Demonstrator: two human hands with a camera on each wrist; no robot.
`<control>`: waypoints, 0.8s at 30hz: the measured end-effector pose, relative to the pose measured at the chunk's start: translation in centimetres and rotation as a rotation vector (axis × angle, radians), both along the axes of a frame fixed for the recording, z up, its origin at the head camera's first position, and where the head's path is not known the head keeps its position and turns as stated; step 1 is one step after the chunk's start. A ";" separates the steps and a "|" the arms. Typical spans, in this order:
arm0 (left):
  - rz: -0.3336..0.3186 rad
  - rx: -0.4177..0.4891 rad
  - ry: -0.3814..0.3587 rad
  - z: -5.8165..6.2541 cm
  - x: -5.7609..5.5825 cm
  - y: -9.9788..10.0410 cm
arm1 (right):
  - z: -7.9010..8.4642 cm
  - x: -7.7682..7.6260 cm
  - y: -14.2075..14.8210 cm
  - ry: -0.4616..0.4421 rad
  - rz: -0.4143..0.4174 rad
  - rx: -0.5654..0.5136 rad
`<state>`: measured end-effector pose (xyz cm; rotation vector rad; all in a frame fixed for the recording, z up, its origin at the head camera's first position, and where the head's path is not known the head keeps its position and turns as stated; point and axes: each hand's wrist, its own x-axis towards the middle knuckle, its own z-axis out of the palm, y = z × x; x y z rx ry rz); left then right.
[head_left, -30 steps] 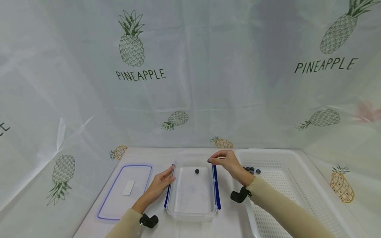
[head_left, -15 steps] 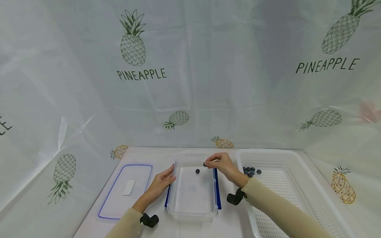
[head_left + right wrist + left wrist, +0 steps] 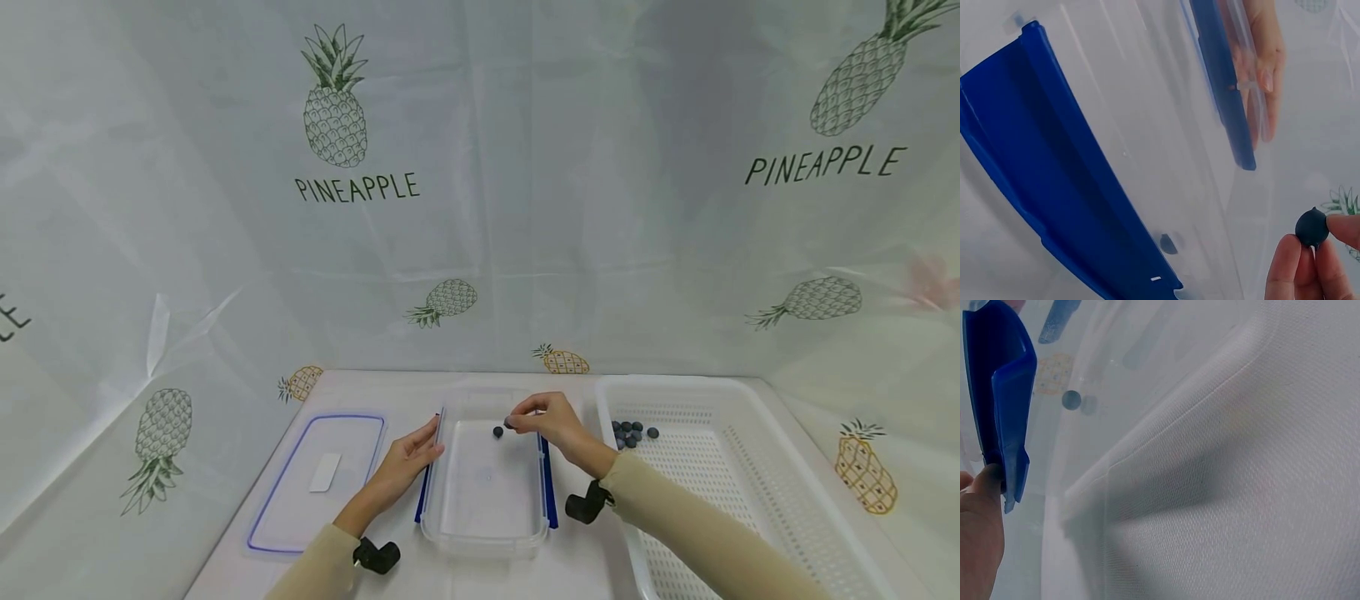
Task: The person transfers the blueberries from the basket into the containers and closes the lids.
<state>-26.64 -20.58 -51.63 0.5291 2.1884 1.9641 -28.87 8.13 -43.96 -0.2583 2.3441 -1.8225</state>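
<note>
Moved further in over clear blue-clipped rectangular plastic box (image 3: 487, 500), pinching round dark-blue berry (image 3: 509, 423) in R hand (image 3: 551, 418) nr 2nd berry (image 3: 498, 432) inside; touching box's L side w/ straight-fingered L hand (image 3: 403, 464); prob. mid-placing.

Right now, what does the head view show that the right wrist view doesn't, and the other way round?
Only the head view: the lid lying to the left, and the white basket to the right with several berries in it.

Only the right wrist view: the small point on top of the held berry, and a pale mark near one end of a blue flap.

Both: the clear box, its two blue flaps, the left hand at its side, and the right hand pinching the held berry.
</note>
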 end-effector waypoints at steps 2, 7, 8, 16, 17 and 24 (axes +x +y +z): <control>-0.001 -0.001 0.000 0.0 0.0 0.0 | -0.1 0.0 -0.1 -0.006 -0.004 -0.004; -0.004 -0.008 0.015 0.1 0.1 0.1 | -0.3 0.1 0.0 -0.003 -0.008 -0.032; -0.005 -0.010 0.020 0.1 0.2 0.1 | -0.3 0.1 0.0 0.001 -0.007 -0.037; 0.020 -0.015 -0.003 0.0 0.2 0.1 | -0.4 -0.1 0.9 0.048 -0.006 -0.092; 0.023 -0.014 -0.006 0.0 0.2 0.1 | -0.4 -0.1 1.0 0.049 -0.006 -0.101; 0.015 -0.008 0.012 0.1 0.3 0.1 | 0.0 -0.4 2.2 0.023 -0.023 -0.151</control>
